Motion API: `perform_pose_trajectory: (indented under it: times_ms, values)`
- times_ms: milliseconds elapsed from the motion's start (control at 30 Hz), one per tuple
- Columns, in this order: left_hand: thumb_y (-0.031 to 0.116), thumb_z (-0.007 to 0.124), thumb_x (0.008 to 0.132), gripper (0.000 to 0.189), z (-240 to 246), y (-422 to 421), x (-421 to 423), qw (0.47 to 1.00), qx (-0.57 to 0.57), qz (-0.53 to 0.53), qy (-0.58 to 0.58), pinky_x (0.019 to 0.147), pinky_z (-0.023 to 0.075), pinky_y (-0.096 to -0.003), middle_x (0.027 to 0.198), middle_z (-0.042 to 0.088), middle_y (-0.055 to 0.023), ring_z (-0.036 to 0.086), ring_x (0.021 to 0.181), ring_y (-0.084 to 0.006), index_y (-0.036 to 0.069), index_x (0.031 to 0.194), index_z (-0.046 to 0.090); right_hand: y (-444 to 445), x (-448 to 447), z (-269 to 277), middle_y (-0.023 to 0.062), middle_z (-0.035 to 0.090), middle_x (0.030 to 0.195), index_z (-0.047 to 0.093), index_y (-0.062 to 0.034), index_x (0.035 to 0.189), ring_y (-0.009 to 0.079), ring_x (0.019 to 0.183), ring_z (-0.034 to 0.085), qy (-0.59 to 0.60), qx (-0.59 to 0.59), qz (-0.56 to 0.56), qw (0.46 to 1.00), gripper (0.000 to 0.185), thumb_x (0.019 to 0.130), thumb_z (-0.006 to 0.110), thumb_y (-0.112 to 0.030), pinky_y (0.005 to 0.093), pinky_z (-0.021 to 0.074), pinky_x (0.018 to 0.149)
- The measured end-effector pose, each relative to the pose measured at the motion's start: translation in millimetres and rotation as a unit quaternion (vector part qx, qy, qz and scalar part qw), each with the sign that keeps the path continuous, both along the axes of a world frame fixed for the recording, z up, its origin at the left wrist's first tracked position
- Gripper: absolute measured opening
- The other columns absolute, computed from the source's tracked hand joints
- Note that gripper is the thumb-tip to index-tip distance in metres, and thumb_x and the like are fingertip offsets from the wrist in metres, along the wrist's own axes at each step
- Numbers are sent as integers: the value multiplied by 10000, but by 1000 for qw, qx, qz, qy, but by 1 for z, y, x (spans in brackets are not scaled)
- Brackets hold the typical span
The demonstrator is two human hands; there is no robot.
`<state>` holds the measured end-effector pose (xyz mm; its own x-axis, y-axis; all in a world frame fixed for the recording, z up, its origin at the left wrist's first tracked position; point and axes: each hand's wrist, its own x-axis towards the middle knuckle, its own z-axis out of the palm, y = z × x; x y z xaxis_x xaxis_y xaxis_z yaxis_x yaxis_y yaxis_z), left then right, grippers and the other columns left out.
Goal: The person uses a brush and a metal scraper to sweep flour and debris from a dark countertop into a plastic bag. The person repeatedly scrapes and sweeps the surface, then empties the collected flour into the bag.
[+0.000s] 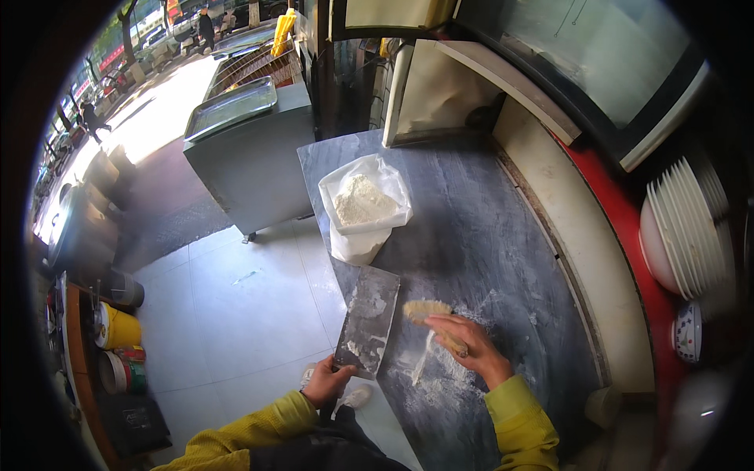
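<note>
My left hand (328,380) grips the near end of a flat, dark rectangular metal pan (371,321) with flour smeared across it. The pan lies along the left edge of the dark grey worktop (471,229). A bench brush (425,311) with pale bristles is in my right hand (474,347), its handle end showing below the fingers. Loose white flour (445,380) is scattered on the worktop under and around that hand. Beyond the pan stands an open white sack (358,246), with a mound of flour (365,201) inside.
Stacked white bowls (686,235) and a patterned bowl (688,332) sit on a red ledge (633,253) at the right. A steel cabinet (253,153) carries a metal tray (232,109). On the left are a yellow bucket (119,327) and tiled floor (235,312).
</note>
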<state>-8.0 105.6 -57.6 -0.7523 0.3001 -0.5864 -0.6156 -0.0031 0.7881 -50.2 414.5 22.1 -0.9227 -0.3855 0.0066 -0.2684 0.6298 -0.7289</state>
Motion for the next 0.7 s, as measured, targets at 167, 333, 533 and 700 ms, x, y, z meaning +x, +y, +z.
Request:
perform_pose_trajectory:
  times_ms: [167,333,533,700]
  values:
    - [186,649,859,204,9,-9,6,999,-33,6,21,388,361,-235,589,468,23,422,434,-62,33,919,529,5,-24,17,139,579,1218,601,-63,1166,292,1142,542,-7,-54,-61,997,346,822,622,-89,355,414,981]
    - [212,654,863,222,15,-18,20,999,-17,29,11,373,359,-237,571,469,17,425,408,-70,40,898,518,-26,-57,-16,137,581,1212,611,-75,1152,299,1146,533,118,-60,-19,991,343,810,621,-74,365,394,1004]
    - [204,640,869,208,24,-27,26,997,-13,71,11,357,341,-233,554,466,9,413,388,-77,44,875,506,-19,23,3,105,599,1186,619,-64,1119,283,1135,540,-31,21,83,996,317,803,623,-61,373,401,995]
    - [235,641,870,238,34,-30,30,997,-15,72,28,366,351,-235,536,467,3,419,385,-85,37,880,509,-31,-11,4,106,630,1127,629,-59,1094,288,1105,559,108,-56,58,991,309,789,601,-16,375,423,969]
